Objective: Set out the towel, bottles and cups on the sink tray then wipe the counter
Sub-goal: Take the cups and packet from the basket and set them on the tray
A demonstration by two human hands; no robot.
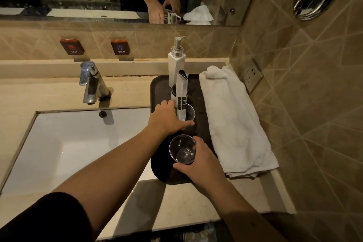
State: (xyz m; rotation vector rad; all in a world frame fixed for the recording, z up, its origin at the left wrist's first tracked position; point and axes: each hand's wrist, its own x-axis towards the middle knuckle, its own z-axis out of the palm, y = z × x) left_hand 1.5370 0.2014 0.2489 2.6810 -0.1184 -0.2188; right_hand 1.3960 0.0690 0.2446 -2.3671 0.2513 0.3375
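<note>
Our right hand (202, 161) is wrapped round a clear plastic cup (182, 150), upright over the near end of the dark oval tray (155, 88). Left hand (167, 118) lies flat, fingers loose, touching a white sachet (181, 102) standing in a 2nd clear cup (190, 113). White pump bottle (176, 65) at tray's back; folded white towel (233, 124) along its right edge.

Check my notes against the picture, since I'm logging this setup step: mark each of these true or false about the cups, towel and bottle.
1. The right hand holds a clear plastic cup over the dark tray. True.
2. The white towel lies in the sink basin. False: it lies along the tray's right side.
3. The pump bottle stands upright at the tray's far end. True.
4. The left hand rests on the faucet. False: it reaches over the tray, beside a wrapped packet standing in a second cup.
</note>
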